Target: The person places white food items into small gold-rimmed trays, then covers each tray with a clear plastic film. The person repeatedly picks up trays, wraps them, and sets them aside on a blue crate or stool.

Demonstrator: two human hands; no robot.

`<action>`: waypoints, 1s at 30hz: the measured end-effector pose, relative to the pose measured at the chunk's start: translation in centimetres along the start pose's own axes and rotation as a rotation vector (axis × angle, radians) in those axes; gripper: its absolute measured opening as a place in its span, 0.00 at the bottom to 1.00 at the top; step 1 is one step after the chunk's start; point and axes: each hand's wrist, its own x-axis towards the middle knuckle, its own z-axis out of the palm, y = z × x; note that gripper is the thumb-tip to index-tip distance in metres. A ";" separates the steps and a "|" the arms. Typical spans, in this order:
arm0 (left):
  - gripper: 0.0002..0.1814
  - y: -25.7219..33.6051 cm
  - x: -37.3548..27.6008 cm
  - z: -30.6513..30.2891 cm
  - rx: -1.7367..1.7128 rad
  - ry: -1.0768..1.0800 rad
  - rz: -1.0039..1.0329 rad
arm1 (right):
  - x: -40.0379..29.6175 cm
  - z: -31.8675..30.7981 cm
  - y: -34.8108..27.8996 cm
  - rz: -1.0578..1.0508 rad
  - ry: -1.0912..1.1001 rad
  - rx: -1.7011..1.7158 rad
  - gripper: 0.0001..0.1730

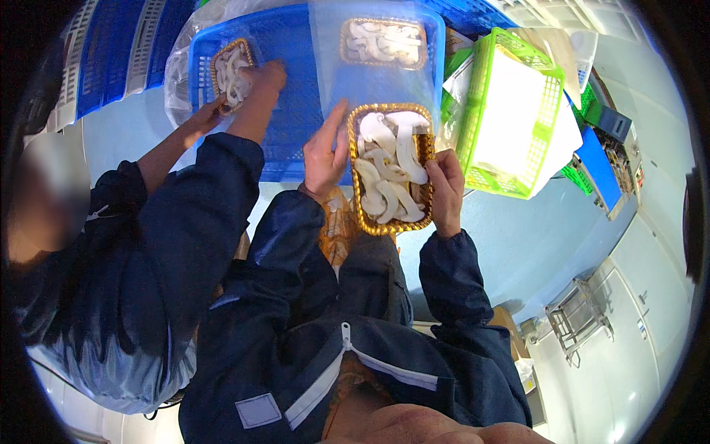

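Note:
A gold woven-pattern tray point(361, 217) of sliced white mushrooms point(411, 145) is in front of me, above my lap. My right hand point(448, 191) grips its right rim, thumb over the edge beside a gap among the slices. My left hand point(326, 152) is at the tray's left side, fingers pointing up and thumb near the rim; whether it bears on the tray I cannot tell. Beyond, a second gold tray of mushroom slices point(383, 43) lies at the upper right of a large blue crate point(288, 83), with clear plastic film point(327, 72) over that side.
A co-worker at my left has both hands point(260, 80) at another gold tray of mushrooms point(233, 72) over the crate's left part. A green basket point(477, 116) with white sheets point(513, 111) stands to the right. A metal step stool point(577, 319) is farther off at the lower right.

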 end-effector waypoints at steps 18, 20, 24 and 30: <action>0.22 -14.2 -0.9 0.0 -0.483 0.254 -0.459 | 13.7 8.9 13.4 -0.042 -0.150 -0.155 0.08; 0.23 -15.3 -0.2 -0.6 -0.493 0.293 -0.502 | 15.0 10.5 14.9 -0.047 -0.161 -0.008 0.10; 0.26 -19.5 -0.6 -1.5 -0.494 0.374 -0.486 | 12.2 10.9 16.4 0.401 -0.074 0.246 0.20; 0.25 -19.1 0.0 -0.6 -0.162 0.347 -0.429 | 9.6 12.3 17.1 0.431 0.018 0.191 0.19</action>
